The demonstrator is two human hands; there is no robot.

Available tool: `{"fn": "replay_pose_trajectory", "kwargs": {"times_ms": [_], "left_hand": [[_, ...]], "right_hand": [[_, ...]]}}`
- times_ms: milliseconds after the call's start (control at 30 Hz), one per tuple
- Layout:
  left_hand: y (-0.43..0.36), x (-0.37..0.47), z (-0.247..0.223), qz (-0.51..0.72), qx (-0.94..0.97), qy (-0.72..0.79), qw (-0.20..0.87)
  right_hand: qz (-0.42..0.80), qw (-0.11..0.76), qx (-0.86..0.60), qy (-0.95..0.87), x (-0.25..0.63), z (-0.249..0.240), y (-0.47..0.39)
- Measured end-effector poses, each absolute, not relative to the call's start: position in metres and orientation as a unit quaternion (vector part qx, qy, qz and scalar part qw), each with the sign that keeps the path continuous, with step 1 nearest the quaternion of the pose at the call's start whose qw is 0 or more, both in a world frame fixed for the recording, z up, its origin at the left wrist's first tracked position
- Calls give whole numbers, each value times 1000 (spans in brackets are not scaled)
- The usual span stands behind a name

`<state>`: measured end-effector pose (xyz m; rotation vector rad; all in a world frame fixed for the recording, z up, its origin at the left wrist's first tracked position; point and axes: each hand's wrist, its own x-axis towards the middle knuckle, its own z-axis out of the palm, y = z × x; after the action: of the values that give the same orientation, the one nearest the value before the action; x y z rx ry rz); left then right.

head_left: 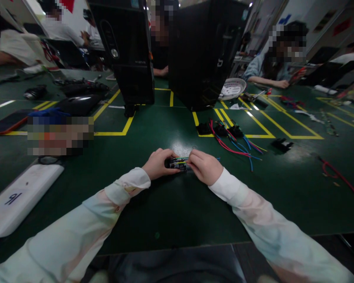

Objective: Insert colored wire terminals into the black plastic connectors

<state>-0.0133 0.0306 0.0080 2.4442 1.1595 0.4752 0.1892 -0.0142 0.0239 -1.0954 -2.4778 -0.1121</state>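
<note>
Head view: forearms (85, 220) converge, hands (159, 163) (207, 167) pinching black part (181, 167) and wires (180, 158).

I note a long, loose, pale fabric left sleeve (76, 224) and matching right sleeve (271, 220), creased, blotched in soft mint and peach. Whitish left cuff (138, 177); whitish right cuff (224, 185). Both hands (205, 165) bare.
</note>
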Motion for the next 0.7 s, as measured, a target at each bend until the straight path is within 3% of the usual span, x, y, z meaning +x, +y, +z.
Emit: {"fn": "replay_pose_trajectory", "kwargs": {"times_ms": [700], "left_hand": [[34, -14, 6, 167, 880, 399, 194]], "right_hand": [[14, 246, -395, -885, 190, 23, -14]]}}
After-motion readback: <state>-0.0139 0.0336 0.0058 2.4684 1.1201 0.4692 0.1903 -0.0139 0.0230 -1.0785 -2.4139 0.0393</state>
